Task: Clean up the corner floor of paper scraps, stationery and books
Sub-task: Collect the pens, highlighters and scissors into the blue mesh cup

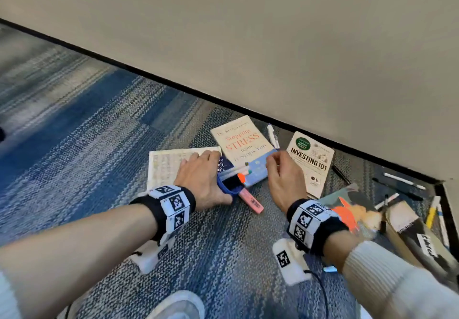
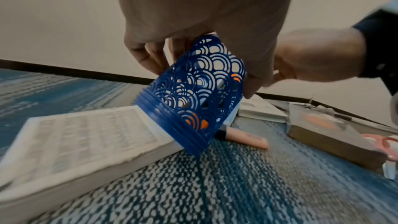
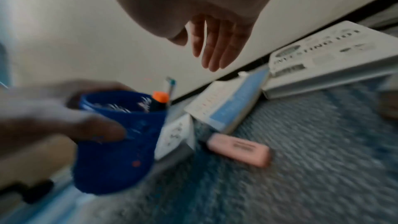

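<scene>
My left hand [image 1: 201, 177] grips a blue patterned pen holder [image 2: 191, 98], tilted above the carpet, with several pens and an orange-capped marker [image 3: 159, 99] inside. A pink highlighter [image 1: 251, 200] lies on the carpet just below the holder. My right hand [image 1: 283, 172] hovers open with straight fingers [image 3: 212, 45] and holds nothing, above the "Stopping Stress" book [image 1: 242, 139]. An open book [image 1: 169, 164] lies under my left hand. The "Investing 101" book [image 1: 311, 162] lies to the right, and a white pen [image 1: 272, 136] lies by the wall.
The wall [image 1: 273, 45] and black baseboard run diagonally behind the books. At the right corner lie a book with an orange cover [image 1: 347, 209], a cardboard box [image 1: 407, 229] and several loose pens [image 1: 402, 182]. Pink scissors [image 2: 387, 144] rest on that book. My shoe [image 1: 178, 306] is at the bottom.
</scene>
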Action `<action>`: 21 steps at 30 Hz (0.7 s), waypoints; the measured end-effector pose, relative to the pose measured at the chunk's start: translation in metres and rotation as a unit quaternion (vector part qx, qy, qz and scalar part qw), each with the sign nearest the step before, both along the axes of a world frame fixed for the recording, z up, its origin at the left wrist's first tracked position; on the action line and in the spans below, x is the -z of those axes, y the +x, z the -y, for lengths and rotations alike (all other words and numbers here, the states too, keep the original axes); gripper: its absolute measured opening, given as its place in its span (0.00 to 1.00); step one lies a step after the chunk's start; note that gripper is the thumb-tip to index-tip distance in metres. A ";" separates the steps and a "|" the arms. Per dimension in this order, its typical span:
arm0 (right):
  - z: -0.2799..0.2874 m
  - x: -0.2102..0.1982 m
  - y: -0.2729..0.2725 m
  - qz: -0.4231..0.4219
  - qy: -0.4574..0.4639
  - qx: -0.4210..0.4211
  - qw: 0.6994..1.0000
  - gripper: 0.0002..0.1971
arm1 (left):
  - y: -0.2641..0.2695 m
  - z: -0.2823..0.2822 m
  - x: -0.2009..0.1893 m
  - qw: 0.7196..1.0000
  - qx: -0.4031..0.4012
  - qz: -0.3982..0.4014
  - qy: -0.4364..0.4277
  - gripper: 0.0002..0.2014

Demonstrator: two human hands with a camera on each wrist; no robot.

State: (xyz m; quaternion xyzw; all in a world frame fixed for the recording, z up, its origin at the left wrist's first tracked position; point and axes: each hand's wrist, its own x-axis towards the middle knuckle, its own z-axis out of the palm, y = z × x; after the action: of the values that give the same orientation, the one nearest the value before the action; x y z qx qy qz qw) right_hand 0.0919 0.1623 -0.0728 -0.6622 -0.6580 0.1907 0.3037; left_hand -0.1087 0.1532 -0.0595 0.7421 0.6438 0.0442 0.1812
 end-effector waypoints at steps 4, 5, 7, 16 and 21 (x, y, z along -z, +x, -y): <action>0.010 0.052 -0.004 0.245 -0.195 -0.162 0.936 0.22 | -0.002 0.000 0.007 1.000 0.003 -0.018 -0.006 0.46; 0.016 0.061 -0.005 0.289 -0.207 -0.177 0.918 0.22 | 0.001 -0.001 0.007 1.000 0.010 -0.023 -0.003 0.46; 0.028 0.071 -0.004 0.317 -0.209 -0.146 0.913 0.17 | 0.008 -0.004 0.006 1.000 0.020 -0.023 0.001 0.45; 0.055 0.002 0.109 0.066 -0.038 0.144 0.987 0.07 | 0.070 -0.019 0.005 0.997 0.077 -0.005 0.018 0.47; 0.092 -0.054 0.151 0.003 0.060 0.152 0.987 0.04 | 0.143 -0.010 -0.003 0.984 0.177 0.019 0.023 0.46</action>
State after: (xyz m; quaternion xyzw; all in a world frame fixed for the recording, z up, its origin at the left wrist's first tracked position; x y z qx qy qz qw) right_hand 0.2426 0.0705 -0.0185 -0.7354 -0.5608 0.1008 0.3667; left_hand 0.0344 0.1631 -0.0568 0.8474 0.4974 0.0401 0.1813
